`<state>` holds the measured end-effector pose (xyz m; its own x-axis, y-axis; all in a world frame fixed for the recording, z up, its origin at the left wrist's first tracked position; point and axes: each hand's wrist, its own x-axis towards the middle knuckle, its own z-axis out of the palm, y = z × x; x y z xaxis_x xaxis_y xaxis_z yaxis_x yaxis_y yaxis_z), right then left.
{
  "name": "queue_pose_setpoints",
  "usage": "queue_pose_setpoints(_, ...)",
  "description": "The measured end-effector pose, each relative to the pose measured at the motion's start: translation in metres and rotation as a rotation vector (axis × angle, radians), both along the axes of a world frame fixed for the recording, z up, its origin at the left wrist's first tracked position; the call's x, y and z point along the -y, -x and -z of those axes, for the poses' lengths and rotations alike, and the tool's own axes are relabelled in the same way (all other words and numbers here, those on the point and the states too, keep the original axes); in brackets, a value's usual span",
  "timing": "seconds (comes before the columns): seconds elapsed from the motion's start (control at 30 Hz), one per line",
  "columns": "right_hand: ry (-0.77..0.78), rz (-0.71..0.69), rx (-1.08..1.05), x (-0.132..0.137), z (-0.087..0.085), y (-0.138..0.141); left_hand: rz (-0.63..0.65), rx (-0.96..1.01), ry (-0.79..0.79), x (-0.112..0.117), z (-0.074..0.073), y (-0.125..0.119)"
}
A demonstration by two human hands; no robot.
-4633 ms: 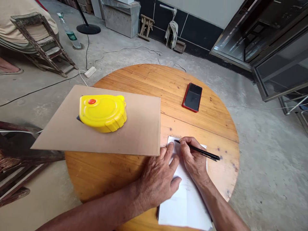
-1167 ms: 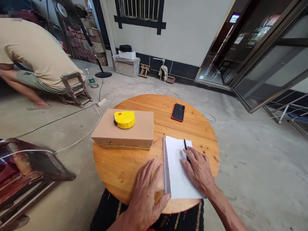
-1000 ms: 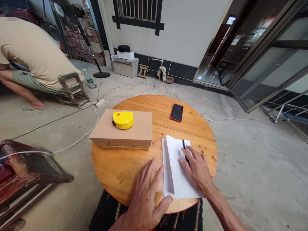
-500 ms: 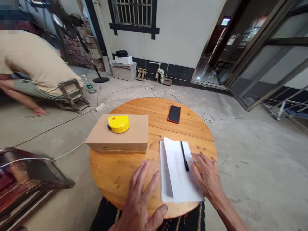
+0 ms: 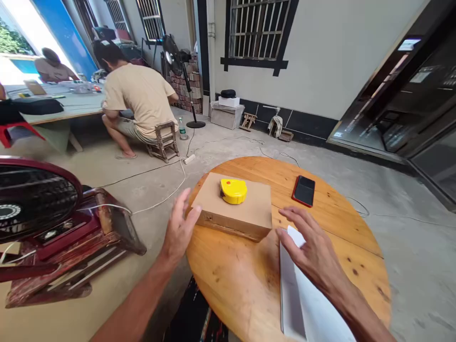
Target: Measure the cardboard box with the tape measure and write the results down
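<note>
A brown cardboard box (image 5: 237, 223) lies on the round wooden table (image 5: 228, 266), with a yellow tape measure (image 5: 234, 191) on its top. My left hand (image 5: 180, 225) is at the box's left end, fingers apart; whether it touches the cardboard I cannot tell. Just off the box's right end, my right hand (image 5: 309, 242) hovers over the paper sheets (image 5: 295, 294), fingers spread and holding nothing. The hand and forearm cover part of the paper, and the pen does not show. Behind my right hand lies a red-edged phone (image 5: 304, 191).
A maroon fan (image 5: 39, 209) rests on a worn wooden stand at the left. Beyond it a person (image 5: 140, 99) sits on a small chair (image 5: 164, 140) beside a long work table (image 5: 64, 114). Another person sits farther back. Cables (image 5: 156, 202) cross the concrete floor.
My view has swung left. My left hand has moved forward to the box's left end, and my right hand has shifted from beside the pen to near the box's right end.
</note>
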<state>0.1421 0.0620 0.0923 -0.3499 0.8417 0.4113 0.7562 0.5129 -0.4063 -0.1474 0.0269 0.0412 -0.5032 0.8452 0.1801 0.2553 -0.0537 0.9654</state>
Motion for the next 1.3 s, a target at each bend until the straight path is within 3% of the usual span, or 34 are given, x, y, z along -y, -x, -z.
queue_pose_setpoints(0.1, 0.023, -0.125, 0.086, -0.033, -0.016, 0.051, 0.06, 0.137, 0.005, -0.019, 0.006, 0.003)
queue_pose_setpoints(0.23, 0.052, -0.154, 0.213, -0.065, -0.017, 0.104, 0.091, 0.2, 0.006, -0.031, 0.013, 0.003)
queue_pose_setpoints(0.4, 0.068, -0.118, 0.206, -0.074, -0.01, 0.128, 0.117, 0.267, 0.013, -0.032, 0.017, 0.005)
queue_pose_setpoints(0.5, 0.165, -0.088, -0.073, -0.066, -0.012, 0.116, 0.118, 0.283, -0.001, -0.028, 0.016, 0.004)
queue_pose_setpoints(0.63, 0.25, -0.019, -0.633, -0.04, -0.018, 0.072, 0.109, 0.286, -0.049, -0.008, 0.019, 0.0)
queue_pose_setpoints(0.77, 0.278, 0.064, -1.007, 0.001, -0.016, 0.026, 0.08, 0.299, -0.082, 0.033, 0.039, -0.004)
queue_pose_setpoints(0.93, 0.557, 0.2, -1.358, 0.056, 0.006, 0.005, 0.043, 0.309, 0.028, 0.078, 0.067, -0.009)
queue_pose_setpoints(1.1, 0.704, 0.23, -1.562, 0.089, 0.028, 0.005, 0.043, 0.298, 0.018, 0.091, 0.074, -0.02)
queue_pose_setpoints(1.3, 0.68, 0.241, -1.516, 0.097, 0.028, 0.003, 0.103, 0.225, -0.006, 0.079, 0.07, -0.027)
